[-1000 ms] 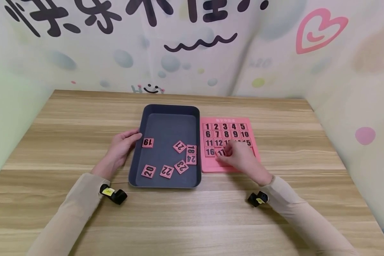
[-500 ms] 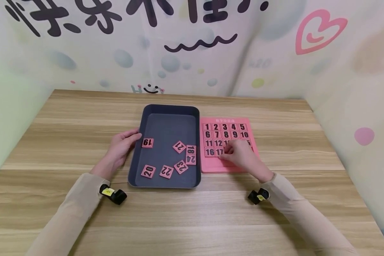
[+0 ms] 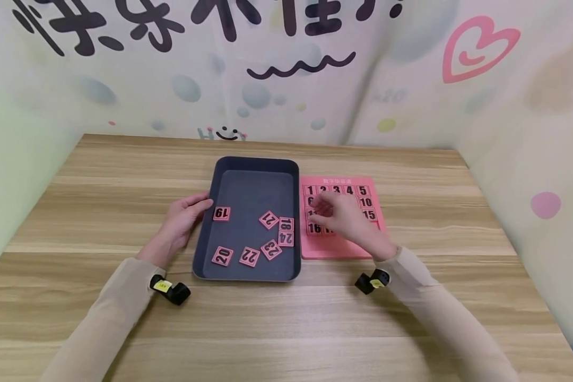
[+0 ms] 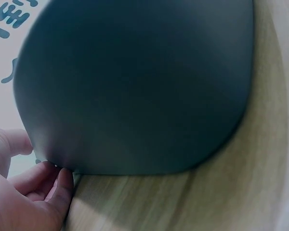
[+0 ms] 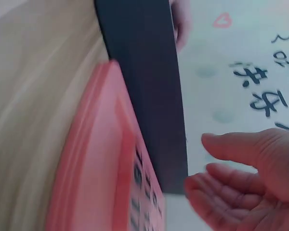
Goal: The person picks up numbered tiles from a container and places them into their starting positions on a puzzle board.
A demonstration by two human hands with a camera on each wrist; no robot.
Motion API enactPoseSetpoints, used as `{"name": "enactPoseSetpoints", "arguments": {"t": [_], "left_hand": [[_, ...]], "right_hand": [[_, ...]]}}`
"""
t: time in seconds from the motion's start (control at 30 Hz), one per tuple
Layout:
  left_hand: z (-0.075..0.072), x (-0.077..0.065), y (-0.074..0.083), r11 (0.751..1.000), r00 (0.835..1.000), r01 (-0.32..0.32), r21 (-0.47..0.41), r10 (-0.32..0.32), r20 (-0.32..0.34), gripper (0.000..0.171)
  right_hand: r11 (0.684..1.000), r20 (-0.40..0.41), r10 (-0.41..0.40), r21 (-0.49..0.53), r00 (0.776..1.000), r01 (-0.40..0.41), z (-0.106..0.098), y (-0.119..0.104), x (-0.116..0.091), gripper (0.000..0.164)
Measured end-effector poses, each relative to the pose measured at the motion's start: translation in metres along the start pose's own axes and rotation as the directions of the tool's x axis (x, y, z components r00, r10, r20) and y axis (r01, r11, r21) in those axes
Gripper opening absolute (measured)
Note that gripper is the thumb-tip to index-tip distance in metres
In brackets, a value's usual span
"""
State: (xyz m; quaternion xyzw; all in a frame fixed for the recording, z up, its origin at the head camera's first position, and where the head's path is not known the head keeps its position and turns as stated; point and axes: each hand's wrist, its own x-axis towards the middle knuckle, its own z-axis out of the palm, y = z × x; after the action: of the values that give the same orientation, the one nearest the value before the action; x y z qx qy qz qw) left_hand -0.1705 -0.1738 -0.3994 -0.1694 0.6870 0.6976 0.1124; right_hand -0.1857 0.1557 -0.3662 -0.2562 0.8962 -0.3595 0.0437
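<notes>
My left hand (image 3: 183,217) holds the left side of a dark grey tray (image 3: 253,185), thumb at the rim and fingers against the wall. In the left wrist view, fingertips (image 4: 62,185) meet the tray's edge. Pink number tiles lie in the tray: 19 (image 3: 222,214), 20 (image 3: 222,255), 22 (image 3: 249,257), 23 (image 3: 271,249), 21 (image 3: 269,219), 18 (image 3: 286,224) and 24 (image 3: 286,239). My right hand (image 3: 341,215) hovers over the pink number board (image 3: 336,248), covering its middle tiles. Its thumb and fingers stand apart with nothing between them, as the right wrist view also shows.
The pink board stands right against the tray's right side, with rows of numbered tiles in its upper part. Both lie on a wood-grain table (image 3: 248,329). A printed wall cloth (image 3: 286,101) hangs behind the table's far edge.
Tile 17, tilted under my right fingers a second ago, was lying straight beside 16 half a second later. My right hand has since let go and moved up and left. The left hand stays put.
</notes>
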Motion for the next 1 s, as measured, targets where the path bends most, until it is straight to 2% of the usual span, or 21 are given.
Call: {"name": "enactPoseSetpoints", "arguments": {"t": [0.13,0.27,0.47,0.6,0.8,1.0], "left_hand": [[0.000,0.000,0.000,1.000,1.000,-0.001,0.003,0.001,-0.002,0.052],[0.000,0.000,0.000,1.000,1.000,-0.003,-0.001,0.003,-0.001,0.052],[-0.001,-0.001,0.001,1.000,1.000,0.004,0.007,-0.004,0.001,0.051],[-0.001,0.000,0.000,1.000,1.000,-0.002,0.008,0.002,0.004,0.052],[-0.001,0.000,-0.001,1.000,1.000,-0.010,0.001,0.010,0.006,0.052],[-0.001,0.000,-0.001,1.000,1.000,-0.006,-0.003,0.006,0.006,0.051]], "right_hand": [[0.990,0.026,-0.139,0.003,0.990,0.139,0.017,-0.011,0.013,0.023],[0.975,0.085,-0.199,-0.083,0.976,0.206,0.030,-0.020,0.024,0.022],[0.957,0.240,-0.185,-0.176,0.953,0.230,0.039,-0.031,0.037,0.021],[0.938,0.300,-0.169,-0.243,0.939,0.246,0.041,-0.033,0.040,0.023],[0.916,0.321,-0.150,-0.311,0.935,0.253,0.043,-0.034,0.044,0.021],[0.924,0.295,-0.144,-0.301,0.945,0.235,0.045,-0.031,0.051,0.018]]}}
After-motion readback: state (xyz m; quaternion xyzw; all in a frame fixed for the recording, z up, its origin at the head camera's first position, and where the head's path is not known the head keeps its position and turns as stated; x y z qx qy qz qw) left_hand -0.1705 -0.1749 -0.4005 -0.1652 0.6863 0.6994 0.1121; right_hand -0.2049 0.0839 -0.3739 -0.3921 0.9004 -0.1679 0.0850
